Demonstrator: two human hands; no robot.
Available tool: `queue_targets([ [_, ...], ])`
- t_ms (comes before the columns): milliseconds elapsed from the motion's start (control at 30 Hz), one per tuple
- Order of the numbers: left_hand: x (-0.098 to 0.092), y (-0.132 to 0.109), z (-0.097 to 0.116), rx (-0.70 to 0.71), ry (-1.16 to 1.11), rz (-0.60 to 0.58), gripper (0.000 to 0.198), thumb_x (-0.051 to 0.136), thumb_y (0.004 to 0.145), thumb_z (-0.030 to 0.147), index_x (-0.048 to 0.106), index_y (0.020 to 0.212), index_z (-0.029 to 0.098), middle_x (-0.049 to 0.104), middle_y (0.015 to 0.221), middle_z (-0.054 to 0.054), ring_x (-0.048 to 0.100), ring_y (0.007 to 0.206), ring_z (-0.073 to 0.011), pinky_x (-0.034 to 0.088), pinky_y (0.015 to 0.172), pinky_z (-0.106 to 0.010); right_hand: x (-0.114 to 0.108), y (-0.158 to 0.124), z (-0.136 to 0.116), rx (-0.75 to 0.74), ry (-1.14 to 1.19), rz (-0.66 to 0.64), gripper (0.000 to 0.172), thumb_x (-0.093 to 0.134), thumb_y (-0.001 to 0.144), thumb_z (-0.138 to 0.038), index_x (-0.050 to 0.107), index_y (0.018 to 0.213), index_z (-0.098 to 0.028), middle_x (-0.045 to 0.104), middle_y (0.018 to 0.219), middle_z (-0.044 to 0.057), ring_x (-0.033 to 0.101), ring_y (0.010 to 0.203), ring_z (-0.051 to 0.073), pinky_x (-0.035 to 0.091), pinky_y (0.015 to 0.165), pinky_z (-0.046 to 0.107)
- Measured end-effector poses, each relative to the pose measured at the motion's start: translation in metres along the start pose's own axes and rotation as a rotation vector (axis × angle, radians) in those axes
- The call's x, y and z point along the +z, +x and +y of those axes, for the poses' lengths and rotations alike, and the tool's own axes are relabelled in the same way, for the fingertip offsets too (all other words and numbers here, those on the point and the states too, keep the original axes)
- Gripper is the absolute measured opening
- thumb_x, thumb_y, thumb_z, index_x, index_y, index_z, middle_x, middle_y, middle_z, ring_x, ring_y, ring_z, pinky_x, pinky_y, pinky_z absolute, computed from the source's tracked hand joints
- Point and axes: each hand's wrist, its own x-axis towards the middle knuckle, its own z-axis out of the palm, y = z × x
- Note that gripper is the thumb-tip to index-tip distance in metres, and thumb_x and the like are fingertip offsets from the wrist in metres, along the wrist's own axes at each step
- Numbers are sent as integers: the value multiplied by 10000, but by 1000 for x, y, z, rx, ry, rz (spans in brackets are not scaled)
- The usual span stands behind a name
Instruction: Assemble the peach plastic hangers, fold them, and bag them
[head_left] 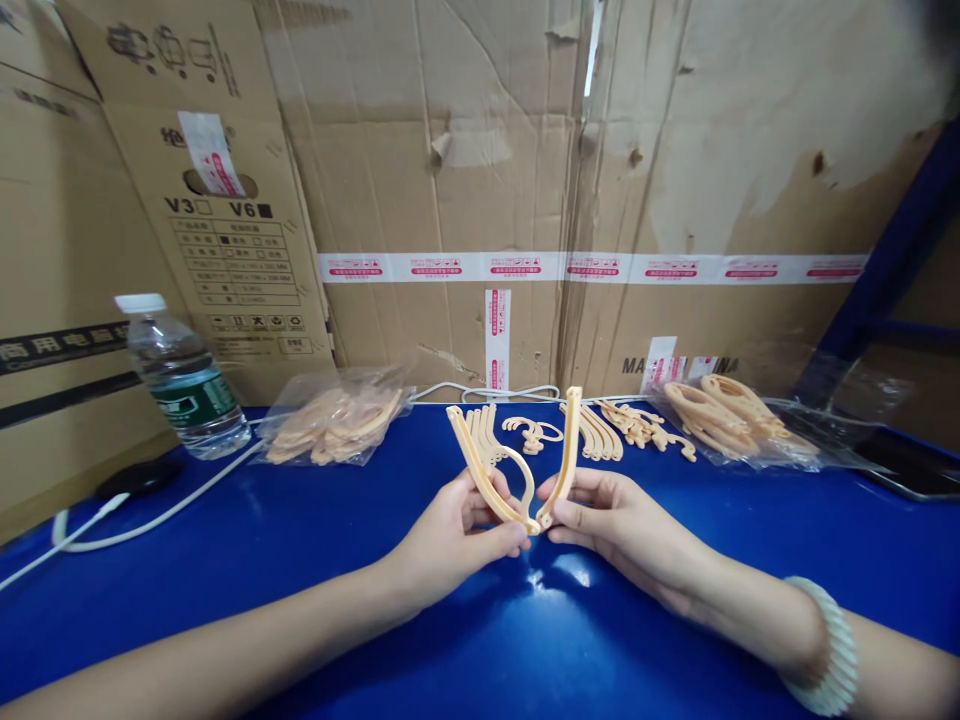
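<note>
My left hand (454,530) is closed around a beige curved plastic hanger arm (478,472), its upper end tilting to the left. A thin curved hook (529,478) rises beside that arm, near my left fingertips; whether the two are joined I cannot tell. Between the thumb and fingers of my right hand (626,515) is a second beige hanger arm (570,445), standing nearly upright. The lower ends of the two arms come close together above the blue table (375,660), forming a V. My fingers hide part of both pieces.
Behind my hands lie loose curved arms (600,435), hooks (534,432) and a small parts pile (637,425). Plastic bags of beige parts sit left (337,420) and right (739,415). A water bottle (184,385), white cable (157,540), phone (911,465) and cardboard wall (450,200) surround them.
</note>
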Motion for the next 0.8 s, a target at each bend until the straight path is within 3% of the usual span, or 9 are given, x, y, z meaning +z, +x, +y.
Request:
queue_targets([
  [100, 0, 0, 0, 11, 12, -23, 345, 748, 712, 195, 443, 872, 185, 657, 780, 8, 649, 721, -140, 522, 691, -292, -2, 0, 2, -58, -77, -42, 319, 860, 639, -268, 693, 884, -149, 706, 744, 1, 627, 665, 88, 492, 644, 198],
  [300, -1, 0, -1, 26, 42, -51, 354, 749, 706, 192, 426, 849, 196, 673, 793, -12, 657, 714, -143, 517, 714, -296, 0, 1, -2, -92, -172, -72, 251, 834, 656, -249, 684, 837, -161, 719, 715, -6, 631, 638, 97, 489, 647, 221],
  [800, 1, -4, -3, 12, 162, 42, 335, 762, 660, 184, 468, 821, 196, 711, 827, -15, 700, 803, -191, 539, 731, -311, 7, -4, -7, -133, -250, -77, 232, 846, 599, -222, 678, 747, -159, 727, 692, 11, 671, 655, 135, 531, 681, 252],
])
